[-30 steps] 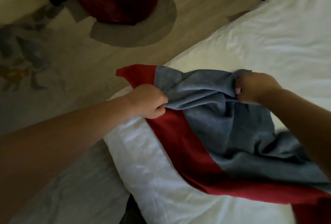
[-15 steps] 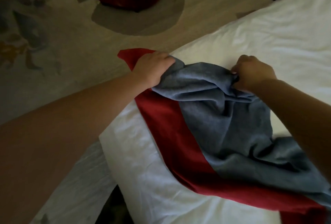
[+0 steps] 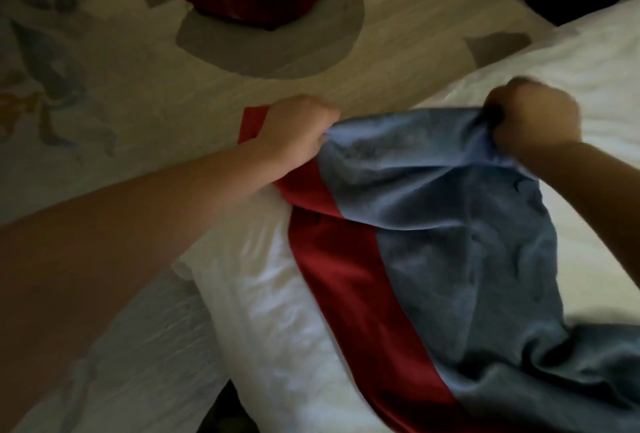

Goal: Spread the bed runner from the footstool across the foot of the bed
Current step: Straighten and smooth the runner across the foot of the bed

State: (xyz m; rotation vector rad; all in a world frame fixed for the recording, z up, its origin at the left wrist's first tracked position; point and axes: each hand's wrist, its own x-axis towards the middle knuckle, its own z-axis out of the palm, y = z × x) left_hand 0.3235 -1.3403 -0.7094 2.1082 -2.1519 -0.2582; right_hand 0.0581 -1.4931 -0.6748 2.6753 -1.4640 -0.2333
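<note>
The person's 2 bare arms reached forward. The left forearm [image 3: 138, 224] ran from the lower left up to the left hand [image 3: 294, 134], which was turned back upward and curled, gripping the bed runner [image 3: 450, 242] at its edge. The right forearm [image 3: 599, 186] came in from the right edge to the right hand [image 3: 533, 121], a tight fist round a bunched fold of the same cloth, slightly blurred. The 2 hands were well apart, roughly level.
</note>
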